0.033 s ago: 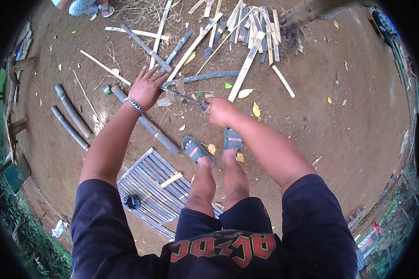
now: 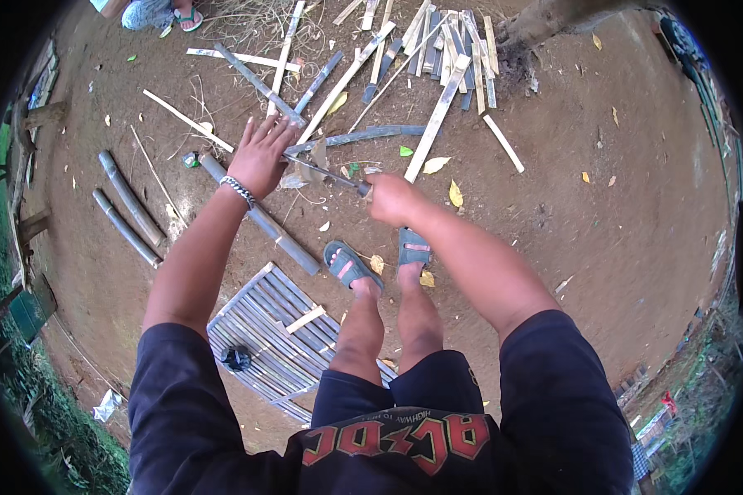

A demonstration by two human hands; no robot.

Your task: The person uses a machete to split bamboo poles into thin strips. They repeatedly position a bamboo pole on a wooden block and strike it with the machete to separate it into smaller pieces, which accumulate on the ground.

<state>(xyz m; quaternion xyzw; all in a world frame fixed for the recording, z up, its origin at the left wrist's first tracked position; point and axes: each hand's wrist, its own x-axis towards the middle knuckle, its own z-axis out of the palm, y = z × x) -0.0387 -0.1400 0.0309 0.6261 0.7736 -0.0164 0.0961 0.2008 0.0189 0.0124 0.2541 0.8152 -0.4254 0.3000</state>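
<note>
My right hand [image 2: 390, 200] is closed around the dark handle of a knife [image 2: 338, 178], whose blade points left toward my other hand. My left hand [image 2: 260, 157], with a chain bracelet at the wrist, has its fingers stretched out and spread. Its fingertips are by the near end of a grey split bamboo piece [image 2: 256, 81]; whether they touch it I cannot tell. Just beyond the blade lies a curved bamboo length [image 2: 363, 134], and a pale bamboo strip [image 2: 348, 81] slants away from there. Below my left hand a bamboo pole [image 2: 272, 231] rests on the dirt.
A slatted bamboo panel [image 2: 264, 355] lies left of my feet, with a black bundle [image 2: 236, 358] on it. Two bamboo poles [image 2: 130, 198] are further left. Cut bamboo slats [image 2: 454, 58] are heaped beside a tree trunk [image 2: 553, 23]. Another person's sandalled foot [image 2: 188, 18] shows far left.
</note>
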